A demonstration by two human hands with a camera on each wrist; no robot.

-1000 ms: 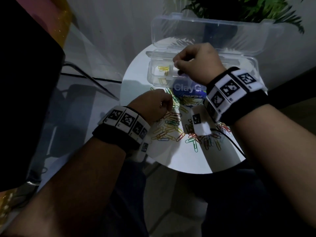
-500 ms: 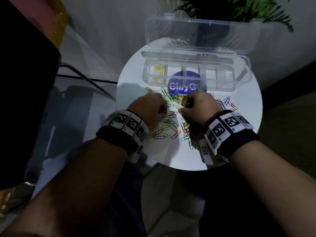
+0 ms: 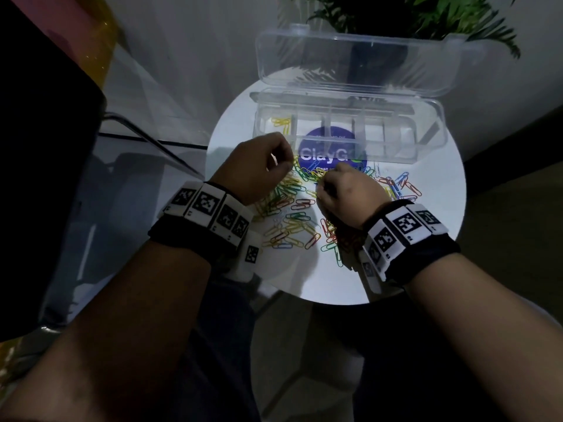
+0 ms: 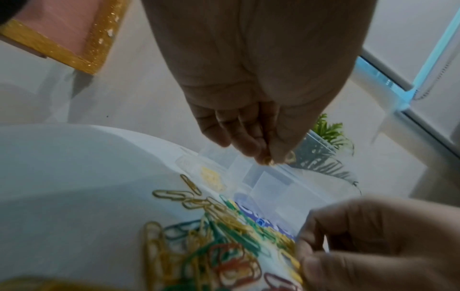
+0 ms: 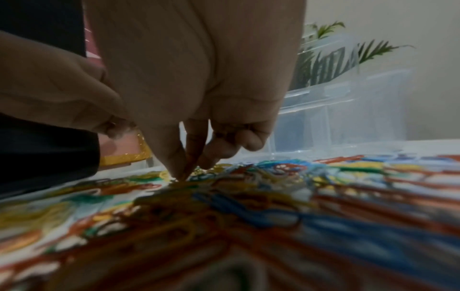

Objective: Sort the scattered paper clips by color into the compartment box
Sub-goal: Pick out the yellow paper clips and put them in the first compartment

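Several coloured paper clips [image 3: 292, 220] lie in a heap on the round white table [image 3: 432, 254]. Behind the heap stands the clear compartment box [image 3: 426, 141], its lid [image 3: 350, 62] open; yellow clips [image 3: 281, 123] lie in its leftmost compartment. My left hand [image 3: 286, 166] hovers by the box's left end. In the left wrist view it [image 4: 270, 160] pinches a yellow paper clip over the box. My right hand [image 3: 320, 181] is down on the heap. Its thumb and forefinger [image 5: 183, 175] pinch a yellow clip among the others.
A blue round sticker [image 3: 326, 153] shows through the box floor. A potted plant [image 3: 396, 19] stands behind the lid. A glass surface [image 3: 137, 117] lies left of the table. Blue and red clips [image 3: 399, 187] spread toward the table's right side.
My right hand came back from the box and dropped onto the heap. My left hand has since lifted off the heap toward the box's left end with a yellow clip.
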